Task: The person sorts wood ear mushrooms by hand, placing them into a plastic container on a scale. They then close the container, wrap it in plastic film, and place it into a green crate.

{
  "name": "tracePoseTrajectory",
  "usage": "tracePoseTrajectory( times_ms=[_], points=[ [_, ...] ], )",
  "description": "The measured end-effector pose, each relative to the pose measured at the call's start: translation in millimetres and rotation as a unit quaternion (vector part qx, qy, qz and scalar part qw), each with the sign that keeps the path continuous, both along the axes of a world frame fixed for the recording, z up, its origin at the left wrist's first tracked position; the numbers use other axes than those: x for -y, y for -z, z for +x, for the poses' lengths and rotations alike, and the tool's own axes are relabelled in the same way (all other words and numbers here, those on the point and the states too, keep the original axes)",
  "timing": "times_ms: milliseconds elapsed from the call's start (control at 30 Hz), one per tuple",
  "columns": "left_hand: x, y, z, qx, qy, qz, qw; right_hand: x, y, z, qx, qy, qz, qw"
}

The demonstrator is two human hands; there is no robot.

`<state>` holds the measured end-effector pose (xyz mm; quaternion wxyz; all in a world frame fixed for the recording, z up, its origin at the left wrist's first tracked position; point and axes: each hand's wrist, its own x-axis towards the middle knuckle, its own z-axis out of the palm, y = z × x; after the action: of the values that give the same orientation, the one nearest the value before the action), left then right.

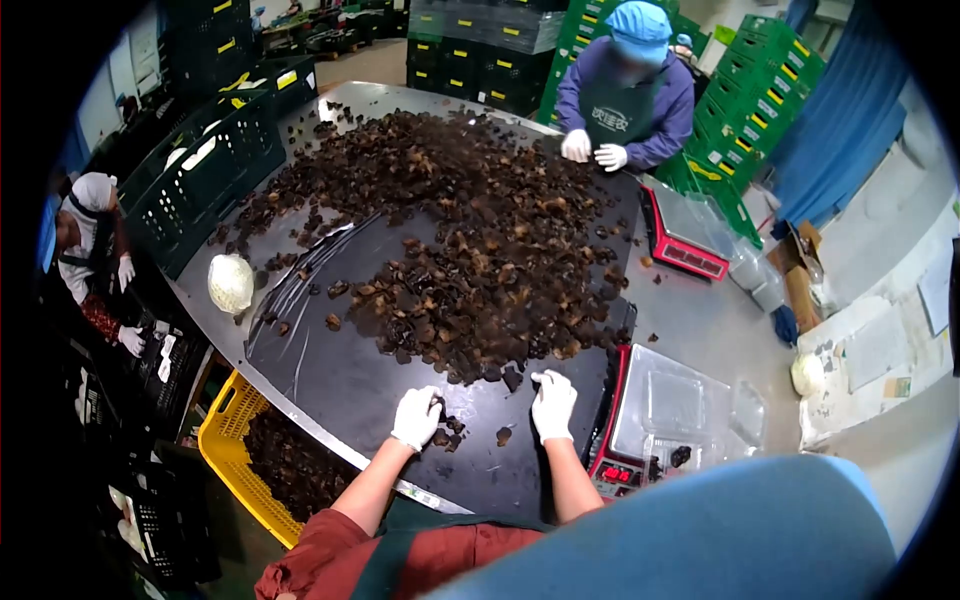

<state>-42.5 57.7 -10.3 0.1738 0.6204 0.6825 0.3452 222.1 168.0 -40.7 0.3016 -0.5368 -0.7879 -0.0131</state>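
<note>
My left hand (417, 417), in a white glove, rests low over the near side of the dark table mat. Its fingers curl around a dark piece of wood ear mushroom, partly hidden by the glove. A few loose wood ear mushrooms (452, 430) lie just right of it. My right hand (554, 404), also gloved, is at the mat's near right with fingers bent and the thumb side apart; nothing shows in it. A large heap of brown-black wood ear mushrooms (470, 290) spreads beyond both hands. One single piece (503, 437) lies between them.
To the right stands a red scale (615, 470) with a clear plastic box (675, 400) on it; another scale (690, 262) is farther back. A yellow basket (225, 440) holds mushrooms at lower left. Across the table a gloved co-worker (625, 100) stands. A white bundle (231, 283) sits left.
</note>
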Motion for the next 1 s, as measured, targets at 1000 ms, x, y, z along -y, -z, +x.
tracePoseTrajectory(
  times_ms=[1000],
  points=[
    [34, -79, 63, 0.007, 0.206, 0.13, 0.97, 141, -185, 111, -0.703, -0.055, -0.195, 0.681]
  ],
)
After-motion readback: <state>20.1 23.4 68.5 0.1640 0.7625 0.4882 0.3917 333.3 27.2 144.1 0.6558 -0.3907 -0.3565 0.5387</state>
